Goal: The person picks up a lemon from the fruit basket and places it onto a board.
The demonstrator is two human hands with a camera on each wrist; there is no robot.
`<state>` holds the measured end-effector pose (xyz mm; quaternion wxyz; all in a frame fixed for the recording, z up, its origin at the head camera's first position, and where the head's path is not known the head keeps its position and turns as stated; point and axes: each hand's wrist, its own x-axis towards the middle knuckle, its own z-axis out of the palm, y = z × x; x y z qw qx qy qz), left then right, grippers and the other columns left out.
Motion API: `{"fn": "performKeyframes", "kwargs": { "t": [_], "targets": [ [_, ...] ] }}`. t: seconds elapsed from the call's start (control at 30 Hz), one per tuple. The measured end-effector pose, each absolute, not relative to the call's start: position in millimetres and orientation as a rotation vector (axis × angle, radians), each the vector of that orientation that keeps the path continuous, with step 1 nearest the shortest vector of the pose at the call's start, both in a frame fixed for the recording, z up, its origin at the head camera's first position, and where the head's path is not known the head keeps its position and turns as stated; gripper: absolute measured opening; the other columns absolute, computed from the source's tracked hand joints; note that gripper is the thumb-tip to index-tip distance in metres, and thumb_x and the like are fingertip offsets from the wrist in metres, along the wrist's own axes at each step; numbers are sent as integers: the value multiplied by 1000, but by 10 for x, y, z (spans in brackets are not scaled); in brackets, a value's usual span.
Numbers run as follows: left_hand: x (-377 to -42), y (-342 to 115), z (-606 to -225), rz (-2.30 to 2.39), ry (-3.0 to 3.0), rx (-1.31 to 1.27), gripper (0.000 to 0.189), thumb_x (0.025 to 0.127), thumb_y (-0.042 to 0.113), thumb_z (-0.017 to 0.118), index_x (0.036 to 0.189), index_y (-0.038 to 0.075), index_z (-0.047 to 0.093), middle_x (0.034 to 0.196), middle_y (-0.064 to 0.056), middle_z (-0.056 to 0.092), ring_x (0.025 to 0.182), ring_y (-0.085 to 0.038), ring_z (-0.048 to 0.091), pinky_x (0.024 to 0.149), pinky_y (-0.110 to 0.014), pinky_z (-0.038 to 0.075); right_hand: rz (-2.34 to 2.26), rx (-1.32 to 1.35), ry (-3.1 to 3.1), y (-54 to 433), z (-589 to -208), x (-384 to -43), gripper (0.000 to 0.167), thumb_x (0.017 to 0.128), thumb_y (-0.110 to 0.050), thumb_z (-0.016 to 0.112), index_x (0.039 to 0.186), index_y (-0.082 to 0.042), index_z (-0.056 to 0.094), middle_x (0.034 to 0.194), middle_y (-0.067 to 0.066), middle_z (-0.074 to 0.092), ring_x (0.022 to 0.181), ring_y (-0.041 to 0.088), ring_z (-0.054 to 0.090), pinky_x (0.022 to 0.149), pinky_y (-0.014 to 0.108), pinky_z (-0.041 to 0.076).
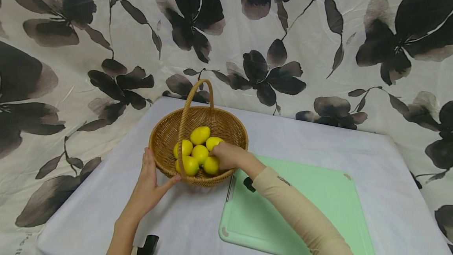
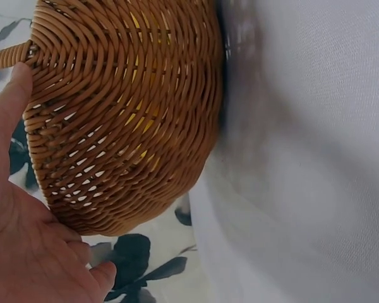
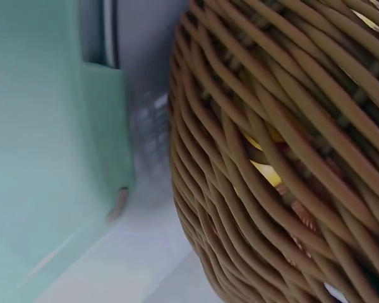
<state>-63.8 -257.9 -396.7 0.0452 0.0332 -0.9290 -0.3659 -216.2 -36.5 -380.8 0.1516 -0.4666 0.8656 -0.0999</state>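
A round wicker basket (image 1: 166,131) with a tall arched handle (image 1: 185,129) holds several yellow lemons (image 1: 200,135). My left hand (image 1: 146,192) steadies its near left side, fingers straight along the outer wall and thumb at the rim by the handle's foot. The left wrist view shows that thumb at the handle base, with the woven wall (image 2: 126,113) beside the palm. Inside the basket, at its right side, my right hand (image 1: 228,156) reaches down among the lemons. Its fingertips are hidden there, and I cannot tell whether they grip one.
A light green cutting board (image 1: 318,192) lies on the white-covered table (image 1: 191,223), right of the basket and under my right forearm. The basket's right edge comes close to the board's corner. Behind the table hangs a floral cloth (image 1: 226,42).
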Motion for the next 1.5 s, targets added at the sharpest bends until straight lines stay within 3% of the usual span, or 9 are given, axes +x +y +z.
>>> {"fn": "performKeyframes", "kwargs": {
  "t": [0.17,0.43,0.87,1.5],
  "targets": [
    [-646,-2576,-3976,-1153,-2827,121,116,88,47,66,149,5,-23,156,-10,-28,147,-38,-17,115,-64,3,-487,-1419,2493,-297,-3695,-2177,58,74,-25,84,124,-2,64,109,8,71,95,14,65,86,25,54],
    [-652,-2572,-3989,-1170,-2822,132,115,88,46,66,148,6,-24,156,-11,-28,146,-39,-17,115,-64,3,-602,-1389,2536,-199,-3541,-2160,65,77,-29,82,131,-3,58,120,10,68,101,17,66,89,28,54],
    [-634,-2569,-4003,-1169,-2842,161,116,88,48,65,147,7,-26,155,-11,-30,145,-40,-19,114,-65,2,-740,-1376,2608,62,-3378,-2146,65,76,-26,82,132,-2,58,128,11,64,111,21,63,96,33,52],
    [-650,-2544,-4013,-1197,-2842,156,116,89,46,65,146,8,-29,153,-12,-33,144,-40,-21,114,-65,0,-872,-1350,2708,593,-3265,-2111,64,77,-19,82,132,0,57,125,13,65,110,23,65,95,33,53]
  ]
}}
